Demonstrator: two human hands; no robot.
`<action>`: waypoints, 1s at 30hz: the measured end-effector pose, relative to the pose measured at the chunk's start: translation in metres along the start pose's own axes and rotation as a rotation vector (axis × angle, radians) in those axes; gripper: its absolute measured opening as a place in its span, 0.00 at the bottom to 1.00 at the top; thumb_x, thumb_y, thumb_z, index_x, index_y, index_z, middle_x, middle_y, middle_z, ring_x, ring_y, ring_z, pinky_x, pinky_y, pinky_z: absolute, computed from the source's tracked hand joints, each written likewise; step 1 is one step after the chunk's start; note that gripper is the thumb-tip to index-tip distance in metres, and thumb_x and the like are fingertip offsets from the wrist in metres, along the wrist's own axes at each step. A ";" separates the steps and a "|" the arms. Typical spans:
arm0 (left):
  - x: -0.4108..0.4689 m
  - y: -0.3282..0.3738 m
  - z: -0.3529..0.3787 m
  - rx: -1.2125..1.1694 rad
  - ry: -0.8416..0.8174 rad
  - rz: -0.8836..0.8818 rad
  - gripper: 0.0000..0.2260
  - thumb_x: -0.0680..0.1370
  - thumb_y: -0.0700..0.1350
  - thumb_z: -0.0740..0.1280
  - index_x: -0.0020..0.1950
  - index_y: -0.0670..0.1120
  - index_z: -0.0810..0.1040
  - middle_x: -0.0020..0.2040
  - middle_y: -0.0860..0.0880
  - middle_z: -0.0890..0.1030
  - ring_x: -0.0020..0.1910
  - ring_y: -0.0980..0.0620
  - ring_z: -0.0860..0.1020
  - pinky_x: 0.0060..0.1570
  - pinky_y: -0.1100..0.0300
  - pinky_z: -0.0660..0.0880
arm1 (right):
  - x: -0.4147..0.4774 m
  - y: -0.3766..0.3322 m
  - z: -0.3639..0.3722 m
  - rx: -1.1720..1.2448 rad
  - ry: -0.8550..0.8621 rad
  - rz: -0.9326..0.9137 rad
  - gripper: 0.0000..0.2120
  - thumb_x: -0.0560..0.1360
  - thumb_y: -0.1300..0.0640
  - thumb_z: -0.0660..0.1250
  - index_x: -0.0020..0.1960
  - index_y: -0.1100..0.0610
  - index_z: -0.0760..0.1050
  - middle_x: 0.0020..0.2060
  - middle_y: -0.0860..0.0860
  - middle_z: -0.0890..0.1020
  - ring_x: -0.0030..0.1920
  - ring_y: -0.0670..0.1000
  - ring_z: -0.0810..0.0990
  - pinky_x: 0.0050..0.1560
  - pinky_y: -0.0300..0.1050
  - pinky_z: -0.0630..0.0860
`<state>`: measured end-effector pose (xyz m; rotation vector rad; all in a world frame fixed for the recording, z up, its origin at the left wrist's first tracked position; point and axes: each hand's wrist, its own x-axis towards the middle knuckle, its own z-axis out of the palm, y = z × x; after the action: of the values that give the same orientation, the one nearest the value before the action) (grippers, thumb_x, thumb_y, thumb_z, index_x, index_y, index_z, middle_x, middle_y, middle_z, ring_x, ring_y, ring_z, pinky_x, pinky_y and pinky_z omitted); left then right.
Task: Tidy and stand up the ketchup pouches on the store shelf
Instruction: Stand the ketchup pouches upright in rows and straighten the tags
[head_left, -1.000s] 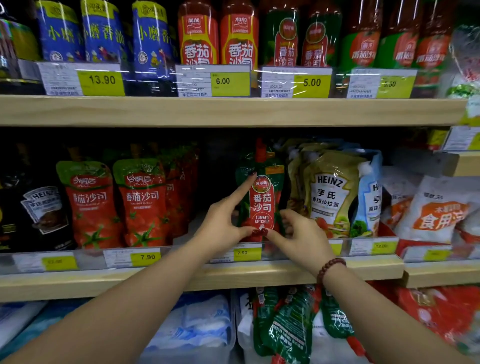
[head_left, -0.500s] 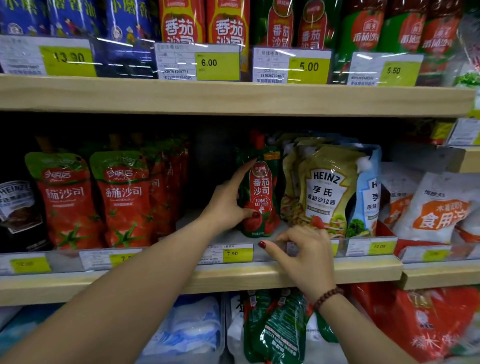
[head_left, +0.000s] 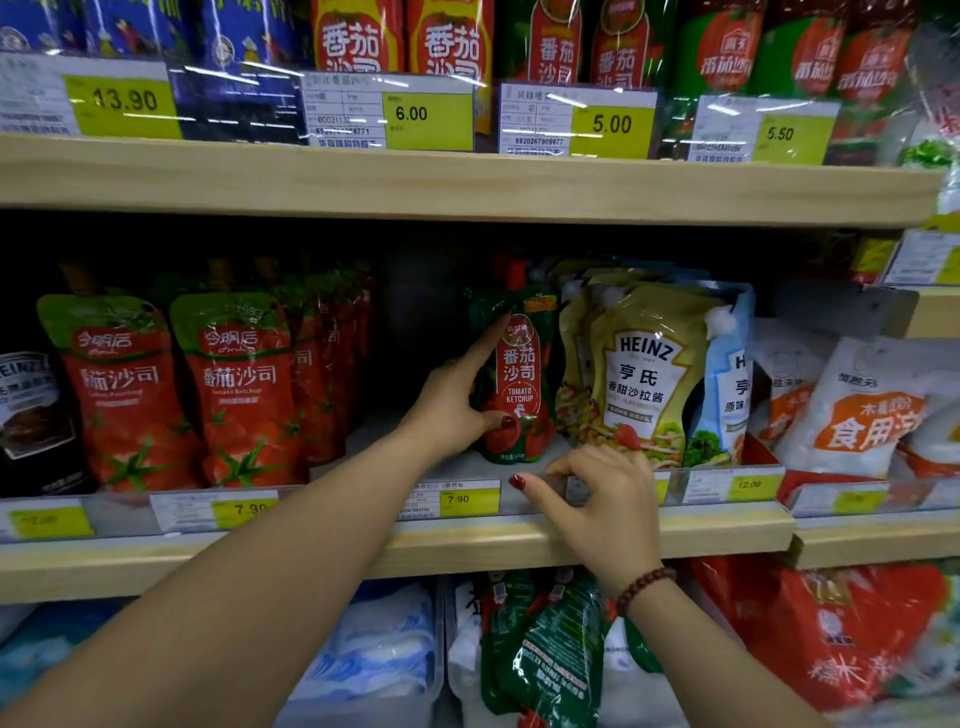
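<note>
A green pouch (head_left: 519, 384) marked "TOMATO KETCHUP" under Chinese characters stands upright on the middle shelf (head_left: 363, 551), with a red cap on top. The left hand (head_left: 452, 410) holds it, forefinger stretched up its left edge and thumb pressed on its lower front. Just right of the green pouch stand "HEINZ" pouches (head_left: 644, 384), a yellow one in front and a blue one behind it cut off to "H". Left of it, past a dark gap, rows of red pouches (head_left: 239, 389) read "Tomato Ketchup". Just below it a price tag (head_left: 462, 499) reads "7.90". Below and right of it the right hand (head_left: 597, 499), thumb out, curls its fingers at the clear rail (head_left: 337, 512); whether they grip it I cannot tell. Above it the upper tags (head_left: 428, 114) read "13.90", "6.00", "5.00" and "5.50". Beneath it a clear bin (head_left: 457, 675) holds lying pouches (head_left: 550, 654), green, their print blurred
</note>
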<state>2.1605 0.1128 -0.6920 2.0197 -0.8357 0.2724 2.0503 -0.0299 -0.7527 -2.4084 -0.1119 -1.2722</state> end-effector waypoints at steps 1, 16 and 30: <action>-0.001 0.001 -0.001 0.008 -0.011 -0.005 0.48 0.69 0.38 0.73 0.61 0.81 0.46 0.71 0.52 0.66 0.62 0.53 0.69 0.60 0.55 0.72 | 0.000 0.000 0.000 -0.001 0.000 0.005 0.18 0.68 0.36 0.65 0.30 0.50 0.74 0.28 0.42 0.76 0.33 0.44 0.73 0.42 0.45 0.65; -0.070 0.029 -0.015 0.068 0.012 -0.048 0.10 0.70 0.42 0.73 0.51 0.49 0.81 0.43 0.55 0.80 0.42 0.62 0.77 0.40 0.76 0.72 | -0.004 -0.015 -0.032 0.186 -0.070 0.011 0.06 0.69 0.54 0.72 0.42 0.56 0.81 0.39 0.49 0.82 0.45 0.49 0.79 0.52 0.44 0.72; -0.110 0.019 0.002 0.208 0.253 -0.036 0.09 0.66 0.44 0.75 0.45 0.51 0.83 0.41 0.55 0.76 0.47 0.50 0.77 0.52 0.51 0.73 | -0.142 0.017 -0.030 0.086 -0.616 0.045 0.42 0.58 0.35 0.74 0.67 0.48 0.68 0.70 0.46 0.66 0.69 0.49 0.64 0.69 0.51 0.61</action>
<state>2.0660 0.1540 -0.7345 2.1325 -0.6328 0.6024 1.9492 -0.0403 -0.8580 -2.6214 -0.2780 -0.4574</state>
